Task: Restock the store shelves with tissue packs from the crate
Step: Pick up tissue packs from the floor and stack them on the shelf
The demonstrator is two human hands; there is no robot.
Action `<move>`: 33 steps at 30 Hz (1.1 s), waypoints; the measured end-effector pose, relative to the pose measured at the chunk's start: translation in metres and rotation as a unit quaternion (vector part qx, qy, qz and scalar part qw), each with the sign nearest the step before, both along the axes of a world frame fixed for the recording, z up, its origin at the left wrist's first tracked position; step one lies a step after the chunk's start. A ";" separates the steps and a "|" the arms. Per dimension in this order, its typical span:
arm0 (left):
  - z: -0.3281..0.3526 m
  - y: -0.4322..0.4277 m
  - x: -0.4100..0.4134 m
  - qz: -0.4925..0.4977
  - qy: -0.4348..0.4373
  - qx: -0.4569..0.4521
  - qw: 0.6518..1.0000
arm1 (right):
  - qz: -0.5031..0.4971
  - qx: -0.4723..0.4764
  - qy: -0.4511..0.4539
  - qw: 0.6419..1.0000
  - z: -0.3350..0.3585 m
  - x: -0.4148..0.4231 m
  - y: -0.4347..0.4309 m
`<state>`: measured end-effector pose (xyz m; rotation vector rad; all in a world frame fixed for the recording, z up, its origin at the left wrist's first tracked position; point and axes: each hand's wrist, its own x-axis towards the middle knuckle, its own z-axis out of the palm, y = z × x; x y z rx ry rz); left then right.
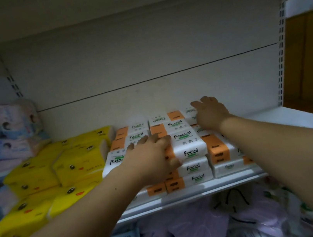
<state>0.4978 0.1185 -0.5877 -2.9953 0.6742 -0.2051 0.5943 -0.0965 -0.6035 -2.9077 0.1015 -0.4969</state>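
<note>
Head view: the white shelf (183, 194) carries stacked tissue packs (189, 148) at its centre, white with orange bands and the word "Facial". Yellow duck-face packs (38, 176) lie at 9 o'clock of them. The left hand (151, 157) lies flat on the front stack. The right hand (210, 113) presses flat on the back packs at 1 o'clock. Both hands have straight fingers and grip nothing.

Bare forearms (85, 216), bare left hand (151, 157) and right hand (212, 114), small left-forearm mole (115, 189).
</note>
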 end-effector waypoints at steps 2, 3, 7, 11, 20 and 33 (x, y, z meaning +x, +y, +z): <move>0.001 0.013 -0.003 0.022 -0.006 -0.003 1.000 | 0.045 0.040 -0.015 0.998 0.013 -0.014 0.018; 0.001 0.021 -0.006 0.037 -0.007 -0.004 0.999 | 0.065 0.055 -0.015 0.996 0.019 -0.024 0.031; 0.002 0.056 -0.021 0.063 -0.025 -0.020 0.997 | 0.148 0.027 -0.042 0.988 0.044 -0.076 0.091; -0.006 0.105 -0.047 0.064 -0.040 -0.054 0.996 | 0.230 -0.018 -0.085 0.969 0.047 -0.131 0.151; -0.067 0.240 -0.121 0.085 -0.036 -0.116 0.989 | 0.359 -0.060 -0.027 0.931 -0.027 -0.211 0.264; -0.264 0.360 -0.198 0.244 0.202 -0.188 0.930 | 0.393 -0.113 0.292 0.864 -0.213 -0.225 0.385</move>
